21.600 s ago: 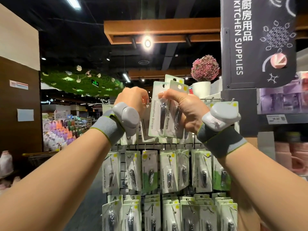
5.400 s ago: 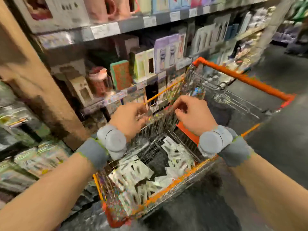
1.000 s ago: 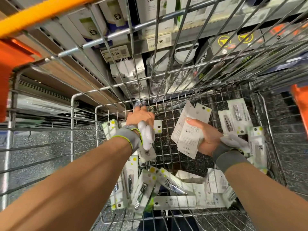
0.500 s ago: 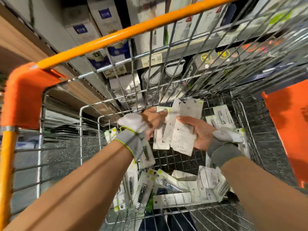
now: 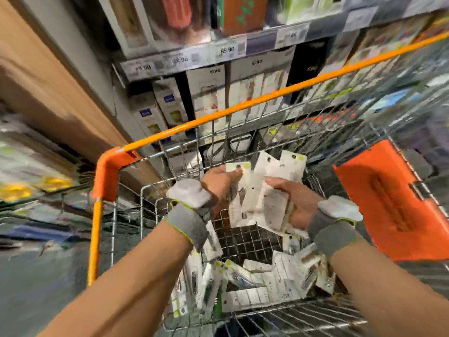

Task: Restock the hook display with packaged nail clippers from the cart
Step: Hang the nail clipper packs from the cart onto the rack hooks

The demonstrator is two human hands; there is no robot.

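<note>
Both my hands are raised inside a wire cart point(image 5: 170, 127) with an orange rim. My right hand point(image 5: 295, 200) grips a fanned stack of white packaged nail clippers point(image 5: 269, 190), backs towards me. My left hand point(image 5: 220, 183) pinches the leftmost pack of that stack point(image 5: 239, 188) near its top with the thumb. Several more loose packs point(image 5: 255, 283) lie on the cart floor below my wrists. The hook display is out of view; the picture is blurred by motion.
Store shelves with boxed goods point(image 5: 209, 98) and price tags point(image 5: 179, 60) stand right behind the cart. An orange child-seat flap point(image 5: 388, 200) closes the cart's right side. A brown wooden panel point(image 5: 48, 81) runs along the left, with the dark floor point(image 5: 36, 276) below it.
My hands have lifted the stack of packs higher, above the cart floor, and my left hand has come to it. My head has risen, bringing the shelves and cart rim into view.
</note>
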